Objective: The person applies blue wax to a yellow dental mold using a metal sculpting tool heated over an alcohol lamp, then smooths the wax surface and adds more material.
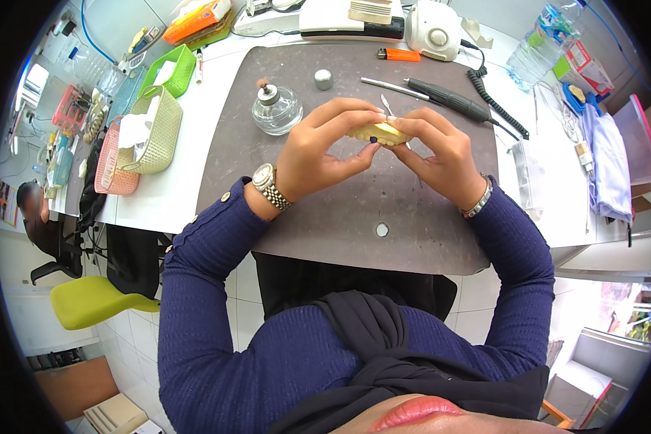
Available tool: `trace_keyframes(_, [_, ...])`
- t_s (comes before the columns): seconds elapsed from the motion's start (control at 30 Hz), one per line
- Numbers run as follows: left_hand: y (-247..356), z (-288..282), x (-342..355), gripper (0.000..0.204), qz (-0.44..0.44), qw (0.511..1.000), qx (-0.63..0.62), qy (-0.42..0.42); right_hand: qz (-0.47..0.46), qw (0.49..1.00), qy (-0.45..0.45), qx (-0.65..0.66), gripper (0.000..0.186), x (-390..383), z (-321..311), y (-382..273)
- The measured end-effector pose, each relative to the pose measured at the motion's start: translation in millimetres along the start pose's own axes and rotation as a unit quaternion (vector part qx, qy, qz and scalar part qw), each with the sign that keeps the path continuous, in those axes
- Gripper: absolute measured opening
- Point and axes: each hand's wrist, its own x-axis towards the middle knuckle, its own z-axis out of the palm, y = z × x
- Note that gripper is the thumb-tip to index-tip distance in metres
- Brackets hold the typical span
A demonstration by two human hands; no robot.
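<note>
Both of my hands hold a yellow dental cast (388, 134) above the brown mat (325, 210). A dark blue spot, perhaps wax, shows on one of its teeth. My left hand (307, 155) grips the left end between thumb and fingers. On the other end are the fingers and thumb of my right hand (445, 155). A slim metal carving tool (387, 104) shows just beyond the cast; whether my right hand holds it I cannot tell. Left of my hands stands a glass spirit lamp (277, 112), with a small metal cap (323, 79) near it.
Beyond my hands lie a black handpiece (450, 100), a metal instrument (394, 88) and an orange lighter (401, 55). A white control unit (434, 32) stands behind. Woven baskets (159, 137) are at left, a water bottle (546, 43) at far right. Another person (43, 217) sits far left.
</note>
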Motion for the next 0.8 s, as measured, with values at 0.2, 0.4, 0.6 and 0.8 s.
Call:
trace_keyframes(0.2, [2.5,-0.3,-0.1,0.036,0.003,1.000,0.003,-0.002,-0.002,1.000,-0.001,-0.002,0.028,-0.8,-0.2,-0.4])
trace_keyframes(0.4, [1.1,-0.7,-1.1,0.037,0.016,1.000,0.021,-0.002,-0.005,1.000,-0.004,-0.004,0.028,-1.9,0.9,0.6])
trace_keyframes(0.6, [1.8,0.9,-1.7,0.037,0.020,0.999,0.024,0.006,-0.008,1.000,0.000,0.003,0.028,-1.3,1.1,0.4])
trace_keyframes(0.8, [2.9,1.3,-1.8,0.036,0.020,0.999,0.037,0.012,-0.005,1.000,-0.003,0.001,0.029,-1.5,0.7,0.3])
